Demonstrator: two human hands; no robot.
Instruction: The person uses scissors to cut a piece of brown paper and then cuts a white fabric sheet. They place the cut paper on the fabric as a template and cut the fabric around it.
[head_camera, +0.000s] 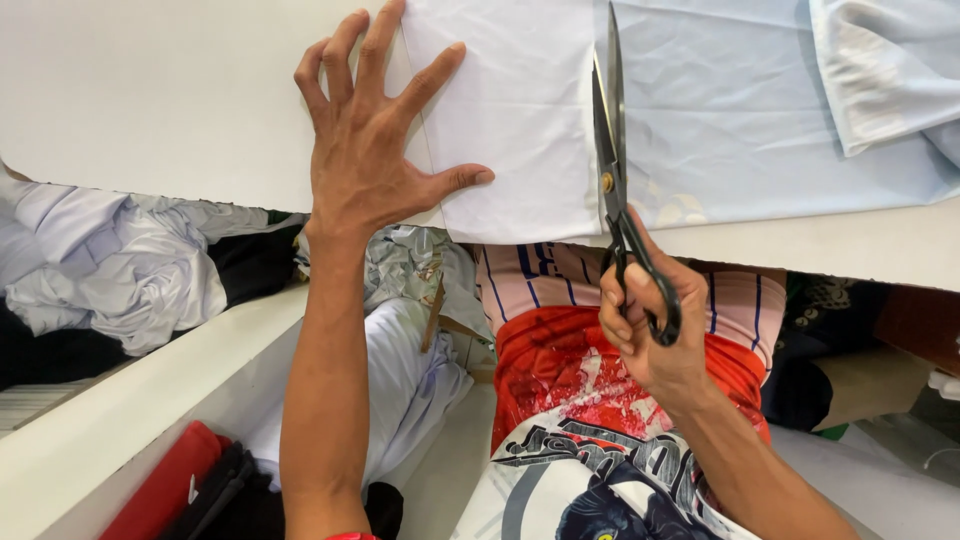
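My left hand (375, 150) lies flat with fingers spread on the white table (170, 100), its thumb and fingers pressing the left part of a pale blue-white cloth (520, 120). My right hand (645, 325) grips the black handles of large dark scissors (612, 150). The blades point away from me and sit in the cloth, a little right of my left thumb. The cloth spreads to the right across the table, with a folded light blue piece (890, 70) at the top right corner.
Below the table's near edge (850, 245) lie heaps of pale garments (110, 260) at left and more cloth (410, 370) between my arms. A red and black bundle (185, 485) sits at lower left. A white ledge (130, 390) runs diagonally there.
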